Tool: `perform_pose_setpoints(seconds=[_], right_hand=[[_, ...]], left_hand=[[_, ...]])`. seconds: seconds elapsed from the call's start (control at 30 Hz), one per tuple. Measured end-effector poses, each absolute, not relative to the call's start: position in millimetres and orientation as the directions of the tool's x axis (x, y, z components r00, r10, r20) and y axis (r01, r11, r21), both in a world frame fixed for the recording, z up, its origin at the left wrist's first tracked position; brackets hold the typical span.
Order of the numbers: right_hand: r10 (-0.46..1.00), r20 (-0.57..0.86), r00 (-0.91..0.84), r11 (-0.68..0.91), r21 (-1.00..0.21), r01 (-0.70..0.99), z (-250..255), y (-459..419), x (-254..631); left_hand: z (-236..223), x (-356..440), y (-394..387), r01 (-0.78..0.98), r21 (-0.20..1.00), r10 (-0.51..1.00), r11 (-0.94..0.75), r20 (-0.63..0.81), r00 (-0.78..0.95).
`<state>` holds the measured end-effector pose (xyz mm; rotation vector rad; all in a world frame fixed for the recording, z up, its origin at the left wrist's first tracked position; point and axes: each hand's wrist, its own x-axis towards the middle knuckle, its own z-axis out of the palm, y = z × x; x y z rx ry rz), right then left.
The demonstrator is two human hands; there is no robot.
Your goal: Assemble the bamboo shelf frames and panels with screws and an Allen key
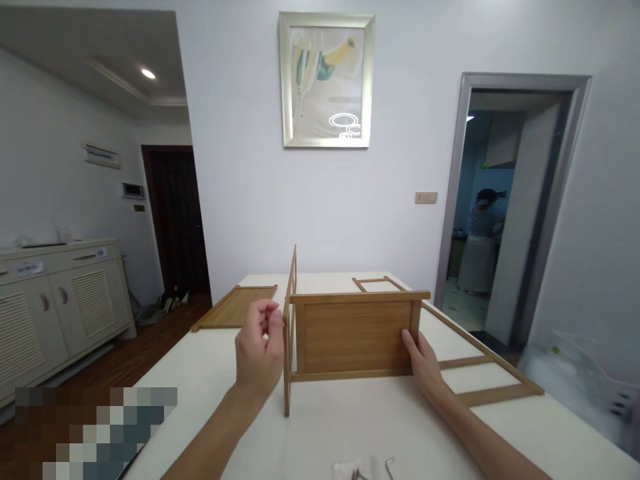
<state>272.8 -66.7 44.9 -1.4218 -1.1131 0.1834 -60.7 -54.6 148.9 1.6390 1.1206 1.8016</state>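
Observation:
A brown wooden panel (357, 337) stands on its long edge on the white table (330, 427). Its left end meets a thin upright wooden frame (287, 373), seen nearly edge-on. My right hand (425, 367) grips the panel's right end, thumb on the near face and fingers behind. Just left of the upright frame, beside the joint, is my left hand (260, 347) with its fingers curled in and the thumb close to them. Whatever those fingers may hold is too small or hidden to make out.
Flat on the table lie another wooden panel (230, 308) at back left and an open wooden frame (500, 396) at right. A hex key (389, 469) and a small plastic bag (344, 471) with screws lie at the near edge. A person (481, 233) stands beyond the doorway.

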Motion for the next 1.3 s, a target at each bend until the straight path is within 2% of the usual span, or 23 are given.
perform_pose_setpoints(seconds=[0.07,0.1,0.17,0.2,0.3,0.43,0.6,0.9,1.13,1.3], right_hand=[[0.685,0.493,0.536,0.209,-0.839,0.503,42,-66,274],[0.679,0.492,0.544,0.201,-0.838,0.508,41,-65,275],[0.669,0.497,0.553,0.192,-0.834,0.517,39,-66,275],[0.668,0.499,0.551,0.192,-0.832,0.521,39,-66,275],[0.677,0.504,0.537,0.197,-0.827,0.527,38,-67,275],[0.69,0.502,0.521,0.206,-0.827,0.523,37,-66,276],[0.694,0.5,0.518,0.212,-0.829,0.517,34,-64,277],[0.693,0.497,0.523,0.186,-0.823,0.536,33,-64,278],[0.694,0.49,0.528,0.161,-0.82,0.549,35,-64,277],[0.699,0.477,0.533,0.143,-0.824,0.548,35,-60,279]], left_hand=[[124,-55,-74,0.293,0.63,0.667,-0.719,0.745,0.036],[110,-51,-82,0.298,0.569,0.634,-0.766,0.746,0.205],[82,-42,-92,0.278,0.512,0.576,-0.813,0.633,0.517],[70,-37,-95,0.278,0.493,0.547,-0.825,0.571,0.612],[46,-25,-100,0.28,0.469,0.488,-0.838,0.413,0.769],[37,-17,-103,0.285,0.476,0.472,-0.832,0.336,0.815],[32,-16,-102,0.334,0.395,0.457,-0.856,0.276,0.846],[38,-10,-101,0.425,0.328,0.478,-0.844,0.098,0.873],[34,-7,-96,0.41,0.295,0.452,-0.863,0.092,0.887],[43,-9,-100,0.424,0.323,0.487,-0.846,0.142,0.862]])
